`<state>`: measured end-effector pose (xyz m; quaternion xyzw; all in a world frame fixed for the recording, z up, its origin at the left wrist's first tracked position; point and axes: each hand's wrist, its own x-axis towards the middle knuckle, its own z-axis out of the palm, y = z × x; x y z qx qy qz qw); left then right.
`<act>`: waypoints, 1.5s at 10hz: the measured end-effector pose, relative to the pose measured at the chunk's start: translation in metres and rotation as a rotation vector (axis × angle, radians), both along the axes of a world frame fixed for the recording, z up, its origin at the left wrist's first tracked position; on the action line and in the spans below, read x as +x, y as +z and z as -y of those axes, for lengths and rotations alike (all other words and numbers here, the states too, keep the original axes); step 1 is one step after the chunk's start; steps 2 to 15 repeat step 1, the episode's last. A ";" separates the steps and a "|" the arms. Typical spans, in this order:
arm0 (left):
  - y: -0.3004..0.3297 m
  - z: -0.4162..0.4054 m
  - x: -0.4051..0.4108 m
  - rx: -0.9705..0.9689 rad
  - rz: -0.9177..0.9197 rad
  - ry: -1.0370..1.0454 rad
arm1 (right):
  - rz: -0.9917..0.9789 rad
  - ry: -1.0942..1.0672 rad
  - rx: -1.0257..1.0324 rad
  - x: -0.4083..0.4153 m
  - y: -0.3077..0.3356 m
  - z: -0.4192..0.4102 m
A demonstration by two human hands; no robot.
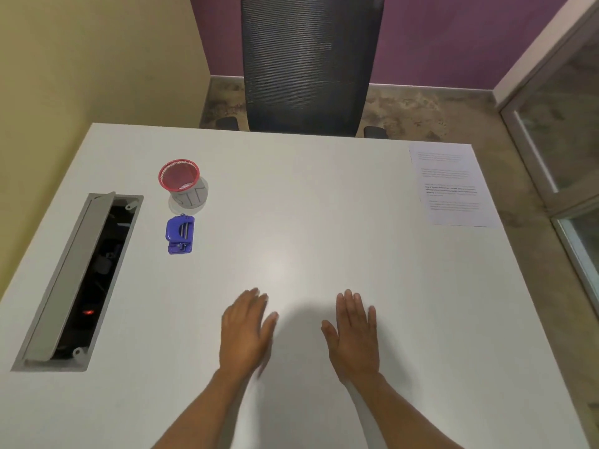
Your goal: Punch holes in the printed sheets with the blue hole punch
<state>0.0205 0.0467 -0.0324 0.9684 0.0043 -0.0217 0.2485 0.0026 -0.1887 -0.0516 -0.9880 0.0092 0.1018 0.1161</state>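
Nothing is punched yet. My left hand (248, 332) and right hand (353, 338) lie open and empty at lower centre of the surface (291, 222). The punch (180, 234) sits at left, the sheets (452, 184) at upper right, both untouched.

Left hand (245, 332): low over the white rectangular table (308, 205), beside the right hand (353, 335), a gap between them.
Blue plastic hole punch (180, 234): on the table, ahead and left of the left hand.
Red wire-mesh cup (179, 175): just behind the punch.
Grey metal cable hatch (81, 280): set in the table, left of the punch.
Printed white paper sheets (452, 184): far ahead-right of the right hand, at the table's edge.
Black mesh office chair (309, 63): behind the table.
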 end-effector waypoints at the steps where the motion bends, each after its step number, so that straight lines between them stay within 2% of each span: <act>1: -0.008 0.015 -0.019 0.083 -0.045 -0.144 | 0.039 0.011 0.028 -0.016 0.003 0.011; 15: -0.008 0.015 -0.019 0.083 -0.045 -0.144 | 0.039 0.011 0.028 -0.016 0.003 0.011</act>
